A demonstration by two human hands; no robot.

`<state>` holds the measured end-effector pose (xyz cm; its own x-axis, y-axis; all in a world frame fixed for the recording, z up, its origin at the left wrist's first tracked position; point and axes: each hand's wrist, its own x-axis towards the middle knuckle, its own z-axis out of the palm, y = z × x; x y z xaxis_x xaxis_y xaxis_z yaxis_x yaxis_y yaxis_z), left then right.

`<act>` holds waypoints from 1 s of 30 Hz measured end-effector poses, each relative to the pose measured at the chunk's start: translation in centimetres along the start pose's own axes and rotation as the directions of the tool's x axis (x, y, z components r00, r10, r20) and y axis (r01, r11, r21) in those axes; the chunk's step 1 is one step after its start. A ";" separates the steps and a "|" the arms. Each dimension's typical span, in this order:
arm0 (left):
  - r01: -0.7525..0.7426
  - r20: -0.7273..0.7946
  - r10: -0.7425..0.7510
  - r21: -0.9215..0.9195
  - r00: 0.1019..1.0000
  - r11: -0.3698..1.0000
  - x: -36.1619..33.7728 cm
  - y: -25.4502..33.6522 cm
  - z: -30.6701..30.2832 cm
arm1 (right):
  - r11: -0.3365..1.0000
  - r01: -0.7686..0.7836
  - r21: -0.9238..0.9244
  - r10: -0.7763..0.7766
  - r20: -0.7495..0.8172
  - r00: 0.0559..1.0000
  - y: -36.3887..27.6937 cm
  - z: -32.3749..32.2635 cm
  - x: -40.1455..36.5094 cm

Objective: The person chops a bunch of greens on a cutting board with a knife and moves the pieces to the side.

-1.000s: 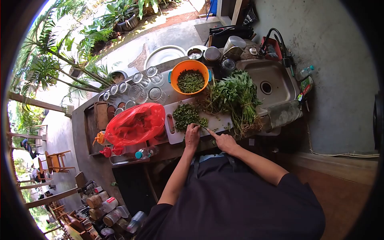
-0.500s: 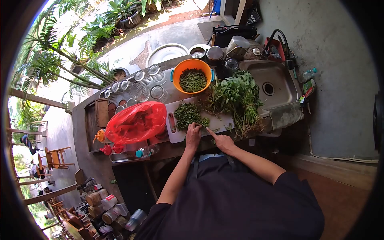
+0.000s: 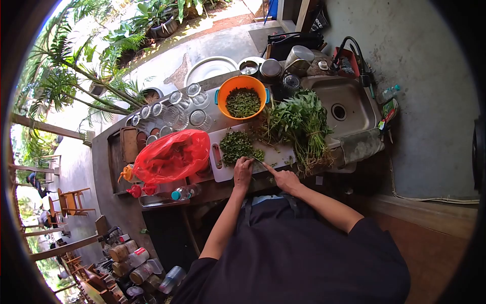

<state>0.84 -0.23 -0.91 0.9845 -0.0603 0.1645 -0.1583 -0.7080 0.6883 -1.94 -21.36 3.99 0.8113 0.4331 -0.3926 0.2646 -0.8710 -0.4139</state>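
Observation:
My right hand (image 3: 286, 181) is closed round the handle of a knife (image 3: 263, 163), whose blade points to the upper left over a white cutting board (image 3: 223, 175). Beside the blade, my left hand (image 3: 243, 171) has its fingers pressed together on greens at the board's lower middle. Chopped greens (image 3: 236, 147) lie in a heap just above that hand. A large bunch of uncut leafy stems (image 3: 309, 126) rests over the board's right end. Behind the board stands an orange bowl (image 3: 243, 79) holding more chopped greens.
A red plastic bag (image 3: 172, 154) sits left of the board, with a bottle (image 3: 186, 192) in front and glass jars (image 3: 200, 118) behind. On the right is a metal sink (image 3: 349, 99) with a black faucet. Metal pots (image 3: 271, 68) stand at the back.
The right hand and knife have shifted very slightly. The left hand stays nearly where it was, on the greens.

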 end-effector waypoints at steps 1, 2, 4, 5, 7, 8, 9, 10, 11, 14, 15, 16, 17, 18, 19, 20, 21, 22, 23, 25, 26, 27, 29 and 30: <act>-0.006 -0.006 0.006 -0.019 1.000 1.000 0.0 0.0 0.0 | 1.000 -0.009 0.012 0.009 0.008 1.000 -0.3 -0.3 0.1; -0.006 -0.006 0.006 -0.020 1.000 1.000 -0.1 0.1 0.0 | 1.000 -0.009 0.012 0.009 0.008 1.000 -0.5 -0.6 0.2; 0.009 -0.005 -0.009 0.001 1.000 1.000 -0.3 0.5 -0.2 | 0.999 -0.040 0.036 0.040 0.015 0.999 -0.8 -0.8 0.3; 0.009 -0.005 -0.009 -0.001 1.000 1.000 -0.2 0.7 -0.3 | 0.998 -0.042 0.035 0.041 0.015 0.999 -0.8 -1.0 0.1; 0.020 -0.008 -0.020 0.014 1.000 1.000 -0.3 0.6 -0.2 | 0.996 -0.051 0.070 0.052 -0.013 0.999 -0.9 -1.6 -0.4; 0.022 -0.008 -0.022 0.011 1.000 1.000 -0.3 0.6 -0.1 | 0.996 -0.053 0.068 0.054 -0.011 0.999 -1.0 -1.8 -0.7; 0.031 -0.019 -0.030 0.011 0.999 0.999 -0.3 0.5 0.0 | 0.996 -0.041 0.079 0.045 -0.050 0.998 -1.1 -1.9 -0.9; 0.039 -0.029 -0.039 0.012 0.999 0.999 -0.2 0.4 0.2 | 0.996 -0.029 0.090 0.037 -0.090 0.995 -1.2 -2.0 -1.1; 0.040 -0.028 -0.040 0.011 0.999 0.999 -0.3 0.3 0.3 | 0.996 -0.030 0.089 0.038 -0.089 0.995 -1.4 -2.2 -1.2; 0.054 -0.031 -0.054 -0.005 0.998 0.999 -0.3 0.3 0.7 | 0.994 -0.024 0.107 0.033 -0.084 0.996 -2.1 -2.9 -1.3; 0.052 -0.034 -0.052 -0.002 0.998 0.999 -0.3 0.3 0.7 | 0.996 -0.027 0.086 0.033 -0.070 0.997 -2.2 -3.0 -1.2; 0.051 -0.038 -0.050 0.001 0.998 0.999 -0.3 0.3 0.7 | 0.997 -0.028 0.065 0.032 -0.056 0.998 -2.4 -3.1 -1.1; 0.051 -0.038 -0.051 0.002 0.998 0.999 -0.4 0.3 0.8 | 0.997 -0.027 0.066 0.031 -0.055 0.998 -2.5 -3.2 -1.0; 0.051 -0.036 -0.051 0.001 0.998 0.999 -0.3 0.3 0.8 | 0.999 -0.033 0.044 0.034 -0.035 0.999 -2.5 -3.3 -0.9; 0.051 -0.034 -0.051 -0.001 0.998 0.999 -0.3 0.3 0.8 | 0.999 -0.037 0.022 0.038 -0.015 0.999 -2.5 -3.4 -0.9; 0.051 -0.034 -0.051 0.000 0.998 0.999 -0.3 0.3 0.8 | 0.999 -0.036 0.022 0.037 -0.015 0.999 -2.5 -3.4 -0.8; 0.044 -0.032 -0.043 0.016 0.999 0.999 -0.3 0.4 0.7 | 0.999 -0.032 0.009 0.033 -0.004 0.999 -2.4 -3.2 -0.7; 0.036 -0.030 -0.035 0.033 0.999 0.999 -0.3 0.4 0.6 | 1.000 -0.028 -0.004 0.028 0.008 1.000 -2.2 -2.9 -0.6; 0.038 -0.031 -0.037 0.034 0.999 0.999 -0.3 0.4 0.5 | 1.000 -0.026 -0.004 0.026 0.009 1.000 -2.1 -2.7 -0.5; 0.031 -0.026 -0.031 0.007 0.999 0.999 -0.2 0.4 0.4 | 0.999 -0.036 -0.026 0.037 0.012 0.999 -1.7 -1.7 -0.3; 0.033 -0.025 -0.033 0.008 0.999 0.999 -0.3 0.4 0.4 | 0.999 -0.036 -0.025 0.036 0.013 0.999 -1.5 -1.1 -0.2; 0.025 -0.023 -0.025 0.009 0.999 1.000 -0.3 0.5 0.3 | 1.000 -0.023 -0.003 0.023 0.001 1.000 -1.2 -0.5 -0.2; 0.013 -0.023 -0.013 0.010 1.000 1.000 -0.2 0.7 0.1 | 1.000 -0.011 0.018 0.011 -0.016 1.000 -0.5 0.6 0.3; 0.005 -0.019 -0.004 0.017 1.000 1.000 -0.2 0.8 0.0 | 1.000 -0.016 0.012 0.016 -0.016 1.000 -0.5 0.8 0.5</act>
<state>0.49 -0.79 -0.44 0.9836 -0.0438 0.1750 -0.1525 -0.7200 0.6771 -2.10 -20.50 3.35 0.8239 0.4155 -0.3855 0.2460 -0.8749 -0.4172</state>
